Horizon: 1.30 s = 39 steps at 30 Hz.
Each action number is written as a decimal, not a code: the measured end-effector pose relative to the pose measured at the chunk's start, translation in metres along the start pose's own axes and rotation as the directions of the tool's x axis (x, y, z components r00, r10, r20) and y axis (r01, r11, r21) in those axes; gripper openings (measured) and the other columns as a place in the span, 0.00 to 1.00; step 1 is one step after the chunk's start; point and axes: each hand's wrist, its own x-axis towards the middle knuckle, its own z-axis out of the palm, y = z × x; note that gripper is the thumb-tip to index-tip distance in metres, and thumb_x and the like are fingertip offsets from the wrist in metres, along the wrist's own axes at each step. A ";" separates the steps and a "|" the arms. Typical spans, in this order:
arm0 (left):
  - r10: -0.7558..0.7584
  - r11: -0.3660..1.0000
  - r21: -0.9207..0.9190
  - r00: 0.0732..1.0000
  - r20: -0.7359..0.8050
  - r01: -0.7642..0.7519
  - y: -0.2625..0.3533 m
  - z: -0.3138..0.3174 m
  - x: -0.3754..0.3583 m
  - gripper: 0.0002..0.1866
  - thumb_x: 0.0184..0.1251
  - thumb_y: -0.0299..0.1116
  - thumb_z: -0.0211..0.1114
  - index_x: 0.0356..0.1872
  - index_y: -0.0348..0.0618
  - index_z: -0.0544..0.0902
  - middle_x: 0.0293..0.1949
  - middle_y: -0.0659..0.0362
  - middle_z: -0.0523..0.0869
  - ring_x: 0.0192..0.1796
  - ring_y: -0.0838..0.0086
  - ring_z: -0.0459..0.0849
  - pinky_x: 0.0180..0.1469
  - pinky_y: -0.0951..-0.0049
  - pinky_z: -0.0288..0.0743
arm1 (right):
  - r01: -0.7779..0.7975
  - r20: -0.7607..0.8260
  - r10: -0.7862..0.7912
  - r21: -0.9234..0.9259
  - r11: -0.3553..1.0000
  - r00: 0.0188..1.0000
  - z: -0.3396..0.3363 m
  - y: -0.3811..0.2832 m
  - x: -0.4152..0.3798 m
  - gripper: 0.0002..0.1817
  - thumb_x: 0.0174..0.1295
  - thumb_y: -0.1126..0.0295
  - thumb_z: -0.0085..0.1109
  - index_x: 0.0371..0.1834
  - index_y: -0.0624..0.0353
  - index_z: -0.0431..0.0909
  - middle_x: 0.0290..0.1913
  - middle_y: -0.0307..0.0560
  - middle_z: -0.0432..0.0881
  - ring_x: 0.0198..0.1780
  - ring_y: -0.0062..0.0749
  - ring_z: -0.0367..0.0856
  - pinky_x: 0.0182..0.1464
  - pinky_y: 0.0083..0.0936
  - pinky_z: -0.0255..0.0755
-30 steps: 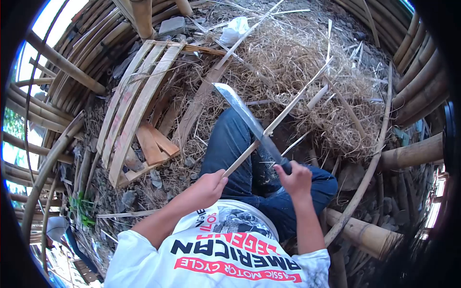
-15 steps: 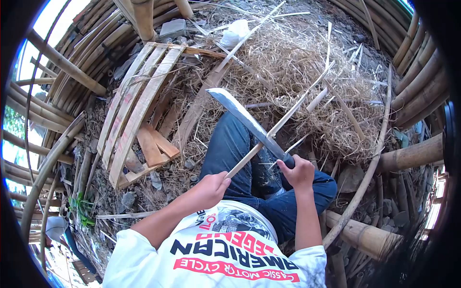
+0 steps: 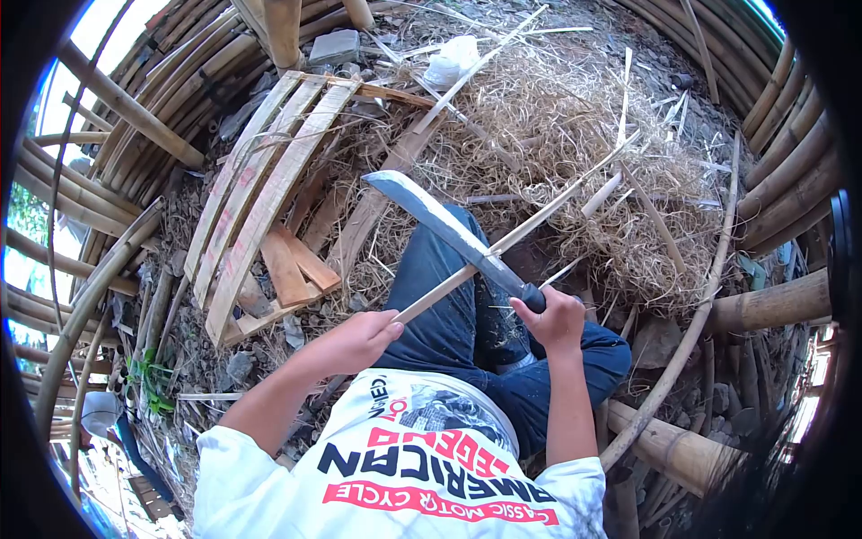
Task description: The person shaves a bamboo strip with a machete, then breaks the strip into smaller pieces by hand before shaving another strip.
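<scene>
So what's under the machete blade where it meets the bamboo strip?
The machete blade lies across the bamboo strip, held by the left hand; the right hand grips the handle. Below are the jeans-clad leg and straw shavings. The contact point itself is hidden.

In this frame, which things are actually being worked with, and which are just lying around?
In use:
- left hand gripping the thin bamboo strip
- right hand gripping the big knife, blade laid across the strip

Lying about:
- heap of dry shavings
- wooden slats
- white bag
- grey block
- thick bamboo poles
</scene>
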 end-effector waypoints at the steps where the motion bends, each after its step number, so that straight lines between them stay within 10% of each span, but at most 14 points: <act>1: 0.033 0.999 0.003 0.999 -0.008 -0.033 -0.003 -0.001 0.001 0.17 0.79 0.41 0.47 0.34 0.37 0.72 0.23 0.60 0.73 0.28 0.74 0.70 0.33 0.68 0.67 | -0.002 0.001 0.002 -0.002 1.000 1.000 0.001 -0.001 0.000 0.31 0.50 0.37 0.65 0.16 0.57 0.74 0.16 0.53 0.77 0.23 0.53 0.80 0.27 0.42 0.71; 8: -0.016 1.000 0.016 0.999 0.041 0.015 -0.001 -0.006 0.001 0.18 0.79 0.40 0.46 0.37 0.34 0.74 0.25 0.52 0.76 0.30 0.65 0.74 0.38 0.62 0.70 | -0.086 0.044 0.085 0.025 0.996 0.995 0.000 -0.017 -0.019 0.32 0.52 0.36 0.64 0.17 0.58 0.75 0.17 0.54 0.77 0.24 0.54 0.80 0.27 0.43 0.72; 18: -0.022 0.992 -0.126 0.999 0.034 0.026 -0.003 0.034 0.024 0.17 0.79 0.40 0.45 0.34 0.39 0.73 0.22 0.63 0.71 0.26 0.78 0.69 0.31 0.71 0.66 | -0.080 0.104 0.062 0.171 0.982 0.993 -0.002 -0.070 -0.039 0.34 0.53 0.33 0.62 0.16 0.57 0.75 0.16 0.52 0.79 0.21 0.50 0.82 0.26 0.40 0.76; 22: -0.056 0.995 -0.078 0.998 0.029 0.058 -0.004 0.031 0.014 0.17 0.79 0.39 0.46 0.35 0.35 0.73 0.22 0.53 0.73 0.26 0.67 0.71 0.33 0.62 0.68 | -0.141 -0.055 0.140 -0.012 0.990 0.989 0.019 -0.003 -0.018 0.35 0.48 0.30 0.62 0.14 0.56 0.74 0.17 0.51 0.80 0.21 0.47 0.82 0.25 0.39 0.75; 25: 0.034 0.998 -0.044 0.999 0.017 -0.033 0.003 0.034 0.019 0.17 0.80 0.40 0.45 0.31 0.40 0.71 0.21 0.64 0.69 0.25 0.80 0.66 0.29 0.72 0.64 | -0.098 -0.047 0.097 -0.024 0.995 0.994 0.014 0.003 -0.011 0.34 0.49 0.33 0.64 0.14 0.56 0.74 0.17 0.51 0.79 0.21 0.49 0.81 0.25 0.39 0.75; 32: 0.009 0.994 -0.105 1.000 0.030 -0.006 -0.001 0.035 0.028 0.16 0.80 0.39 0.45 0.32 0.41 0.71 0.21 0.67 0.70 0.24 0.82 0.67 0.27 0.75 0.63 | 0.024 0.061 -0.031 0.112 0.993 0.998 0.004 -0.058 -0.031 0.35 0.49 0.31 0.62 0.14 0.55 0.73 0.15 0.49 0.78 0.20 0.45 0.82 0.24 0.36 0.74; 39: 0.000 0.999 -0.040 1.000 0.020 0.001 0.012 0.025 0.016 0.15 0.79 0.38 0.47 0.33 0.40 0.72 0.21 0.67 0.69 0.25 0.81 0.67 0.27 0.73 0.64 | -0.049 -0.029 0.048 -0.048 0.998 0.998 0.014 0.025 0.000 0.35 0.51 0.30 0.60 0.16 0.55 0.76 0.16 0.50 0.79 0.20 0.47 0.82 0.24 0.38 0.75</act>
